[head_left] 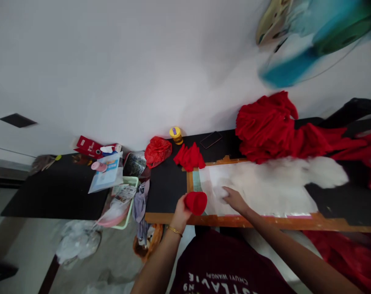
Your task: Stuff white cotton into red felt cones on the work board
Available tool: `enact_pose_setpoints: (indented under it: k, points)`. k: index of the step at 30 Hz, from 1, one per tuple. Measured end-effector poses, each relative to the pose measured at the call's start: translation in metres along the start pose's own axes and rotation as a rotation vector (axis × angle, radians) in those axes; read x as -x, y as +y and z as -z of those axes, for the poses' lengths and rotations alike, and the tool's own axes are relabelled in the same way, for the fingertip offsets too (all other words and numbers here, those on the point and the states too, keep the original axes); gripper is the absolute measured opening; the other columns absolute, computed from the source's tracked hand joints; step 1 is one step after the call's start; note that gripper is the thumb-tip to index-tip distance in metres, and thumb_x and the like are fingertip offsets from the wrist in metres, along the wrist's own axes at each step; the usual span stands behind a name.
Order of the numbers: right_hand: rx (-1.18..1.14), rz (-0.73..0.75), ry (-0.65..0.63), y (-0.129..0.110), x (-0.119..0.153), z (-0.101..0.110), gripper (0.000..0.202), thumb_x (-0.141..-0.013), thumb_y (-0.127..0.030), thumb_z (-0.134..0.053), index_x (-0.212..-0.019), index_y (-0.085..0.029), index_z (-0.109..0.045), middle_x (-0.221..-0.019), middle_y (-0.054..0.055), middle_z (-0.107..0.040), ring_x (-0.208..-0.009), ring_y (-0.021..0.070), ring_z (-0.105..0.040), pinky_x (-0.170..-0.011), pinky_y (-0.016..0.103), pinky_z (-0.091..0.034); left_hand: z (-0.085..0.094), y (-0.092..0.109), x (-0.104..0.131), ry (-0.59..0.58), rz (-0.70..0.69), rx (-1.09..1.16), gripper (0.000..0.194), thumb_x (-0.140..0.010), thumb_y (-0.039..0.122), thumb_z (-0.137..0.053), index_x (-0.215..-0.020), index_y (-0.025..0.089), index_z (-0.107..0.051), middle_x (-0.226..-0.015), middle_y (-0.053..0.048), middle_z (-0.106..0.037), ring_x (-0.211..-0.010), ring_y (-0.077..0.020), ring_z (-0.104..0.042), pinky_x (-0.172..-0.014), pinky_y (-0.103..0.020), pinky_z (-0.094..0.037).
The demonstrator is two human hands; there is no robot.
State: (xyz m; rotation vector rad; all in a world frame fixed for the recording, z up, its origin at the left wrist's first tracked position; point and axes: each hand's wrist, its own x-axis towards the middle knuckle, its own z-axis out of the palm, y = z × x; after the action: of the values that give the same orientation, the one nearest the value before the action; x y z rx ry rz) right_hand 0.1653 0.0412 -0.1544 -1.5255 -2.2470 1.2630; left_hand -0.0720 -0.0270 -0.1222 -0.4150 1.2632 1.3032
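Observation:
My left hand (182, 213) is closed around a small red fabric pouch (195, 203), its round mouth turned toward the right. Just to the right, the fingers of my right hand (233, 200) are pinched on a small tuft of white fluffy stuffing (220, 192). A long heap of the same white stuffing (265, 177) spreads over a white sheet (216, 208) beneath and beyond the right hand. Behind the pouch lies a small pile of red fabric pieces (190, 157).
A large pile of red fabric (268, 126) sits at the back right. Near the wall are a phone (211, 139), a yellow-lidded jar (176, 135) and a red plastic bag (157, 152). A green basket (129, 204) stands left of the table. A blurred blue fan (296, 67) is at upper right.

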Motion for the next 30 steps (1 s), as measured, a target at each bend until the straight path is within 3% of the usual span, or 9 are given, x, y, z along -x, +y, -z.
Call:
enact_pose_setpoints:
  k: [2,4,6,8,13,16,23,27,30]
  points:
    - [-0.289,-0.056,-0.044,-0.02,0.023,0.009,0.052,-0.078,-0.016,-0.045,-0.126,-0.015,-0.062,-0.094,0.005,-0.073,-0.073,0.0184,-0.064,-0.064,0.028,-0.052,-0.007,-0.006,-0.001,0.026,-0.003,0.001,0.006,-0.083,0.014,-0.06,-0.078,0.014,-0.062,-0.067,-0.004,-0.067,-0.069,-0.0168,-0.067,-0.08,-0.029,-0.055]
    - [-0.63,-0.092,-0.095,-0.043,0.041,0.015,0.046,-0.077,-0.023,-0.049,-0.12,-0.015,-0.066,-0.082,0.002,-0.072,-0.068,0.0173,-0.061,-0.06,0.027,-0.049,-0.017,-0.009,-0.001,0.029,-0.008,-0.008,0.005,-0.083,0.015,-0.06,-0.08,0.015,-0.064,-0.068,-0.005,-0.067,-0.074,-0.0188,-0.069,-0.084,-0.031,-0.054]
    - [-0.799,-0.102,-0.138,-0.062,0.048,0.019,0.042,-0.074,-0.024,-0.052,-0.111,-0.014,-0.069,-0.078,0.002,-0.071,-0.065,0.0163,-0.059,-0.06,0.026,-0.047,-0.028,-0.01,0.001,-0.001,-0.016,-0.028,0.003,-0.081,0.017,-0.063,-0.082,0.015,-0.066,-0.073,-0.007,-0.07,-0.081,-0.0216,-0.07,-0.088,-0.034,-0.054]
    - [-0.753,-0.103,-0.128,-0.072,0.047,0.02,0.04,-0.072,-0.021,-0.05,-0.105,-0.014,-0.071,-0.078,0.003,-0.071,-0.064,0.0162,-0.058,-0.061,0.026,-0.046,-0.039,-0.01,0.005,-0.044,-0.024,-0.057,0.007,-0.078,0.019,-0.067,-0.083,0.015,-0.067,-0.078,-0.009,-0.072,-0.086,-0.0241,-0.071,-0.091,-0.036,-0.053]
    - [-0.101,0.112,0.128,-0.069,0.039,0.02,0.046,-0.067,-0.006,-0.048,-0.106,-0.018,-0.071,-0.102,0.009,-0.067,-0.091,0.0205,-0.064,-0.083,0.028,-0.048,-0.059,-0.01,0.018,-0.128,-0.04,-0.12,0.01,-0.075,0.021,-0.07,-0.08,0.016,-0.065,-0.077,-0.008,-0.073,-0.087,-0.0244,-0.071,-0.092,-0.038,-0.052]
    - [0.121,0.123,0.181,-0.071,0.039,0.022,0.043,-0.069,-0.003,-0.048,-0.103,-0.017,-0.069,-0.106,0.01,-0.066,-0.093,0.0204,-0.064,-0.082,0.027,-0.048,-0.066,-0.012,0.029,-0.154,-0.069,-0.13,0.012,-0.074,0.023,-0.071,-0.081,0.016,-0.064,-0.079,-0.008,-0.073,-0.086,-0.023,-0.071,-0.093,-0.037,-0.052]
    - [-0.306,0.055,0.148,-0.099,0.019,0.022,0.027,-0.071,-0.009,-0.052,-0.092,-0.017,-0.067,-0.088,0.005,-0.074,-0.078,0.0191,-0.066,-0.071,0.026,-0.048,-0.085,-0.017,0.069,-0.338,-0.367,-0.183,0.04,-0.072,0.025,-0.078,-0.11,0.019,-0.065,-0.109,-0.009,-0.073,-0.099,-0.0231,-0.07,-0.094,-0.034,-0.052]
    - [-0.275,-0.06,0.12,-0.107,0.007,0.019,0.014,-0.066,-0.007,-0.054,-0.062,-0.018,-0.062,-0.069,0.006,-0.07,-0.07,0.0199,-0.064,-0.07,0.029,-0.045,-0.092,-0.026,0.073,-0.292,-0.417,-0.199,0.05,-0.074,0.027,-0.078,-0.12,0.017,-0.062,-0.113,-0.012,-0.072,-0.102,-0.0251,-0.069,-0.093,-0.035,-0.053]
    - [-0.312,-0.08,0.097,-0.105,0.004,0.017,0.012,-0.068,-0.008,-0.056,-0.064,-0.017,-0.062,-0.071,0.007,-0.069,-0.072,0.0199,-0.063,-0.069,0.029,-0.045,-0.086,-0.034,0.06,-0.249,-0.387,-0.157,0.045,-0.076,0.028,-0.076,-0.118,0.017,-0.063,-0.11,-0.011,-0.072,-0.102,-0.0241,-0.068,-0.092,-0.033,-0.052]
